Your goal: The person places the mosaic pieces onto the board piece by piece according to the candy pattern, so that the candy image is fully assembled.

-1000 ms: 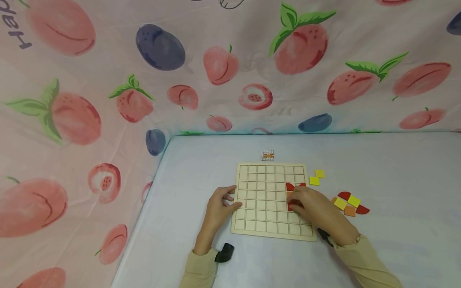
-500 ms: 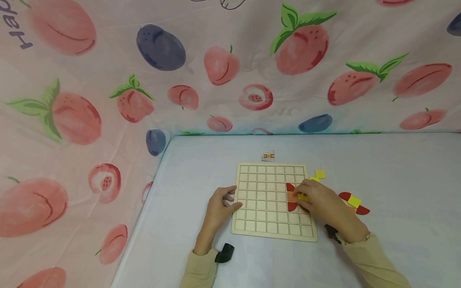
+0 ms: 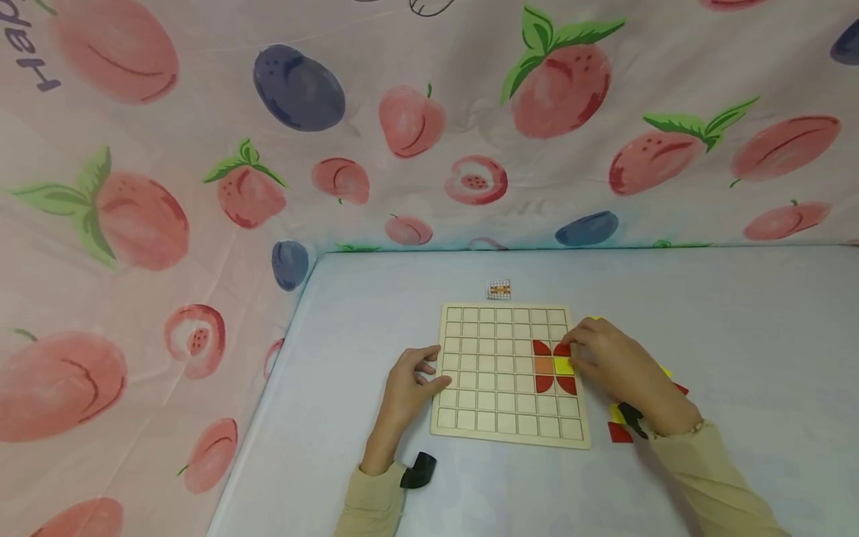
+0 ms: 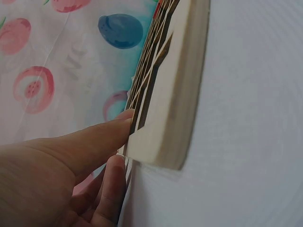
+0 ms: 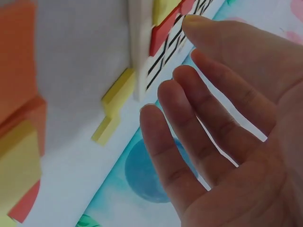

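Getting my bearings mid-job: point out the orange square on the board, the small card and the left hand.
Orange square (image 3: pixel 544 365), head view: middle of top face.
Small card (image 3: pixel 499 290), head view: printed middle.
Left hand (image 3: pixel 406 377), head view: back of hand.

Head view: "Hap" lettering (image 3: pixel 20 41) is read on the fruit-print cloth (image 3: pixel 429 60), well beyond and left of the left hand (image 3: pixel 407 382); turned sideways, p cut by frame edge. Left wrist view: faint print (image 4: pixel 75 61) is seen on the cloth beyond that hand, too blurred to be read. Small grid card (image 3: pixel 499 289), beyond and between left and right hand (image 3: pixel 620 365): any characters can't be made out.
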Motion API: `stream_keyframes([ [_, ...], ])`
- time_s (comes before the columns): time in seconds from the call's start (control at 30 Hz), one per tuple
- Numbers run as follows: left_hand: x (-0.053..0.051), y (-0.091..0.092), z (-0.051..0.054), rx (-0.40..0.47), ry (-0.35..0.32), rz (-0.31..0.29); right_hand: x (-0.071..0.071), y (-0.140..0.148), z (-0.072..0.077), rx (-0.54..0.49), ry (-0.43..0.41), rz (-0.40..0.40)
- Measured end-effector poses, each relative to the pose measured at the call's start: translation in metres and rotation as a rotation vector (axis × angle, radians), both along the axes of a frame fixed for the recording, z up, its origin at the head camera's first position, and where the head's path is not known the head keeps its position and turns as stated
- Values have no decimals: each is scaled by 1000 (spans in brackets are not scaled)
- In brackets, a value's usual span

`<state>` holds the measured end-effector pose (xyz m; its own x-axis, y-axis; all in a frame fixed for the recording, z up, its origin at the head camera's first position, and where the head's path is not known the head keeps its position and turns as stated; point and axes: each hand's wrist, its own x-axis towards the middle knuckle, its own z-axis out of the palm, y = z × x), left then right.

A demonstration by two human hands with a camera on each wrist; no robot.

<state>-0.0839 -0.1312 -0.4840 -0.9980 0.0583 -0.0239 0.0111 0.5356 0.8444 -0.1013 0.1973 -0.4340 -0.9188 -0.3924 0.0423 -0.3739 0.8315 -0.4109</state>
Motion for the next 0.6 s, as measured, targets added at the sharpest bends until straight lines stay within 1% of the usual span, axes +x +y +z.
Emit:
stream_keyframes([
  [0.2,0,0,1,11,1,-2,-6,7,-5,25,7,-19],
  [0.33,-1,0,0,13,8,-5,-11,11,-8,35,-6,-37],
  [0.5,-1,-1,-2,14,9,-8,-14,13,-9,75,-16,-51],
  [0.6,-1,-1,-2,10,0,-4,-15,13,-9,95,-27,-61],
])
